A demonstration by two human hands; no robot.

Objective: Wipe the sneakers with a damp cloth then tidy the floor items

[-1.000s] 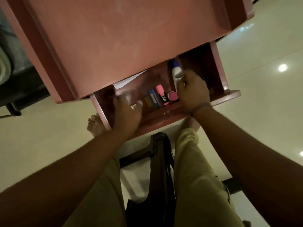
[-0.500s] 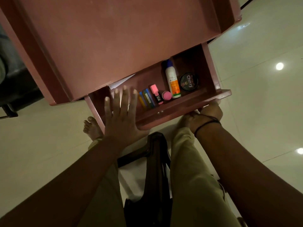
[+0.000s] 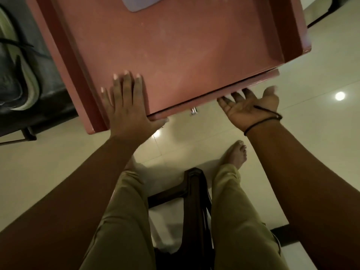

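Here, surroundings: pale glossy floor tiles [image 3: 303, 145] with ceiling-light glints; dark wooden chair [image 3: 194, 191] between khaki trouser legs [image 3: 231, 211]; bare foot [image 3: 236, 153] on the tiles below the right wrist.
Table: reddish-pink side table [image 3: 175, 45] filling the upper middle, with a raised rim along its left and right edges; a pale flat object [image 3: 142, 3] at its far edge, cut off by the frame — too little visible to name.
Drawer: drawer front [image 3: 224, 90] nearly flush under the tabletop, a dark slit above it; small metal knob [image 3: 193, 111] poking out at its middle; contents hidden.
Left hand [image 3: 126, 106]: flat on the tabletop's near left corner, fingers straight and spread, grasping nothing.
Right hand [image 3: 251, 102]: palm toward the camera, fingers straight, tips at the drawer front's lower edge — possibly touching, blurred; holding nothing; thin black band [image 3: 263, 122] round the wrist.
Sneaker: dark sneaker [image 3: 13, 61] with pale sole and black laces at the far left, on a dark surface [image 3: 50, 82] beside the table, partly blocked by the table's left rim and well apart from both hands.
Writing: none legible.
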